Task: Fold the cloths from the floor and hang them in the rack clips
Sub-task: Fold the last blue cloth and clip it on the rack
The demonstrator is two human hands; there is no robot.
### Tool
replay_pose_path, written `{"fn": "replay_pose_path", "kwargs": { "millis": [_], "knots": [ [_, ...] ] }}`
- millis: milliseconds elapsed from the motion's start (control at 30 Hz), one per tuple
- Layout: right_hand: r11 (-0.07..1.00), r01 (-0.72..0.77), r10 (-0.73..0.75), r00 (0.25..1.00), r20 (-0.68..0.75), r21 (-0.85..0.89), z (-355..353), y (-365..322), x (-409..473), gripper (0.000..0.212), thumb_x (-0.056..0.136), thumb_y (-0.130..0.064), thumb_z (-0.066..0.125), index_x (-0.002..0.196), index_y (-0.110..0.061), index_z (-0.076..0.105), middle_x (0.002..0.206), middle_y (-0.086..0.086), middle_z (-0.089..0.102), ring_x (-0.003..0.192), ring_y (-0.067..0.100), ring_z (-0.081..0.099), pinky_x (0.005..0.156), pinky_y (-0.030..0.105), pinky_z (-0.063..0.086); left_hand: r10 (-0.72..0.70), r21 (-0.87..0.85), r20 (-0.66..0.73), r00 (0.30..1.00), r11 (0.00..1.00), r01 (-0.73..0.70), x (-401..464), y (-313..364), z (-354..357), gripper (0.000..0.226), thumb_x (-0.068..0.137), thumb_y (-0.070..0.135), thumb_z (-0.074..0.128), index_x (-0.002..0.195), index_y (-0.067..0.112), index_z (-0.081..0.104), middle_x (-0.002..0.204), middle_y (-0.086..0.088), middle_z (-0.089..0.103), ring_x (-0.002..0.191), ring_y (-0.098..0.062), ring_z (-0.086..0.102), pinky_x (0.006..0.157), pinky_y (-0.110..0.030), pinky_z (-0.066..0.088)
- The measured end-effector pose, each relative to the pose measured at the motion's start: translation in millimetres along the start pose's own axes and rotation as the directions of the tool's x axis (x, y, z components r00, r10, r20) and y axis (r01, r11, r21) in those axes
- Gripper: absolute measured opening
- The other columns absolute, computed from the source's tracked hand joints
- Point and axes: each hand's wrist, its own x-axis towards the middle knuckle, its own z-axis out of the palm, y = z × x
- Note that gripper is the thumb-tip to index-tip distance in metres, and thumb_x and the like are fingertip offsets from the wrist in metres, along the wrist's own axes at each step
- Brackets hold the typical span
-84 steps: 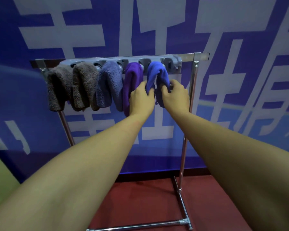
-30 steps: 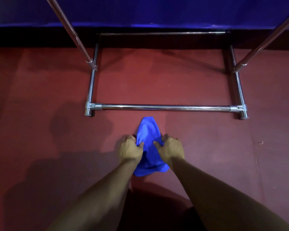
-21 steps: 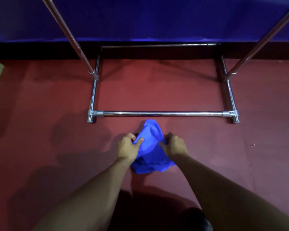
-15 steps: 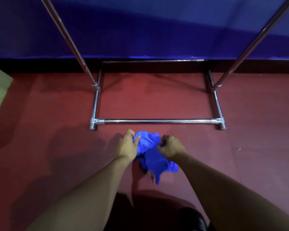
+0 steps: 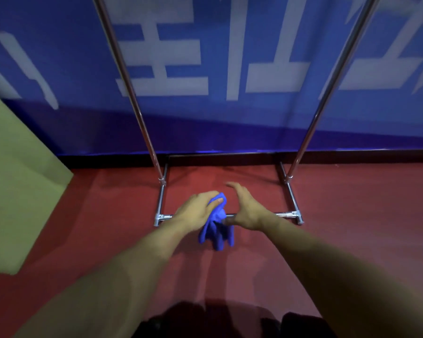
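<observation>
Blue cloth [image 5: 216, 225] hangs long-axis down from left hand [image 5: 196, 209] pinch; right hand [image 5: 246, 208] flat, empty, just beside (nearer free edge).

The blue banner wall [image 5: 230, 123] behind the chrome metal rack carries large white block characters [image 5: 166, 67], cut off at the frame's top and blurred; none can be read with certainty.

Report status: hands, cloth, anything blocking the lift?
Left hand grips blue cloth, bunched, hanging off the red floor. Right hand open beside it, fingers spread. Rack base bar just behind; nothing in the way.
</observation>
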Motion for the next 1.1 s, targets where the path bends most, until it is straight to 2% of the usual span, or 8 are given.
{"fn": "replay_pose_path", "kwargs": {
  "millis": [100,200,300,367,600,767,933,1100],
  "knots": [
    [0.986,0.160,-0.157,0.986,0.051,-0.049,-8.0,-38.3,-17.0,0.095,0.064,-0.021,0.089,0.145,-0.022,0.042,0.158,0.003,0.036,0.142,0.018,0.038,0.117,0.040,0.031,0.086,0.171,0.078,0.993,0.980,-0.099,-18.8,15.2,-26.0,0.033,0.095,0.057,0.040,0.108,0.033,0.059,0.099,0.000,0.071,0.094,-0.032,0.064,0.081,-0.040,0.050],
    [0.988,0.136,-0.139,0.989,0.045,0.069,-3.1,-54.9,-32.3,0.060,0.067,-0.018,0.086,0.119,-0.019,0.058,0.112,0.002,0.069,0.102,0.019,0.065,0.094,0.040,0.051,0.175,0.247,0.099,0.979,0.949,-0.195,-36.1,21.2,-44.1,0.030,0.096,0.058,0.044,0.107,0.037,0.061,0.099,0.002,0.072,0.091,-0.025,0.066,0.078,-0.038,0.050],
    [0.993,0.054,-0.067,0.989,0.129,0.101,-2.9,-68.2,-48.2,0.021,0.078,-0.025,0.083,0.079,-0.019,0.063,0.066,-0.010,0.056,0.059,0.005,0.049,0.062,0.023,0.045,0.219,0.285,0.046,0.975,0.932,-0.223,-50.2,28.7,-58.8,0.037,0.091,0.065,0.048,0.079,0.031,0.058,0.076,0.006,0.064,0.076,-0.020,0.059,0.072,-0.037,0.048],
    [0.996,-0.029,0.008,0.974,0.225,0.089,-4.6,-77.3,-56.7,0.037,0.083,-0.034,0.078,0.059,-0.018,0.056,0.047,-0.015,0.047,0.044,0.001,0.040,0.049,0.015,0.035,0.244,0.323,-0.029,0.969,0.920,-0.222,-56.8,27.3,-62.8,0.042,0.089,0.065,0.051,0.074,0.027,0.060,0.073,0.005,0.062,0.075,-0.021,0.056,0.072,-0.038,0.046],
    [0.753,-0.246,0.020,0.936,0.352,0.610,-8.1,-92.9,-62.8,0.037,0.085,-0.031,0.076,0.098,0.004,0.074,0.090,0.015,0.074,0.081,0.025,0.068,0.080,0.036,0.051,0.010,-0.056,-0.384,0.923,0.998,-0.034,-59.9,26.6,-58.7,0.048,0.076,0.070,0.058,0.060,0.025,0.053,0.065,0.008,0.054,0.076,-0.021,0.053,0.078,-0.046,0.045],
    [0.684,-0.366,-0.011,0.860,0.510,0.632,-13.1,-99.3,-65.9,0.042,0.092,-0.026,0.069,0.119,0.005,0.065,0.111,0.020,0.071,0.100,0.028,0.068,0.097,0.041,0.051,-0.047,-0.224,-0.453,0.890,0.973,-0.062,-51.2,30.7,-60.8,0.049,0.085,0.048,0.071,0.059,0.012,0.050,0.067,0.006,0.044,0.067,-0.016,0.044,0.068,-0.037,0.040],
    [0.751,-0.479,0.032,0.714,0.699,0.455,-13.6,-95.0,-69.8,0.057,0.086,-0.028,0.073,0.128,0.006,0.059,0.129,0.027,0.061,0.119,0.043,0.057,0.114,0.052,0.037,-0.075,-0.294,-0.458,0.886,0.953,-0.072,-42.2,37.2,-54.6,0.049,0.087,0.041,0.073,0.065,0.002,0.053,0.071,0.001,0.042,0.060,-0.010,0.039,0.059,-0.025,0.033],
    [0.592,-0.482,-0.033,0.786,0.617,0.646,-18.2,-95.4,-67.6,0.051,0.091,-0.029,0.067,0.127,0.005,0.057,0.129,0.026,0.057,0.120,0.037,0.056,0.113,0.046,0.038,-0.104,-0.372,-0.398,0.912,0.926,-0.057,-37.7,32.3,-47.1,0.028,0.091,0.051,0.061,0.093,0.024,0.066,0.102,0.001,0.064,0.094,-0.010,0.060,0.086,-0.023,0.044]
  ]
}}
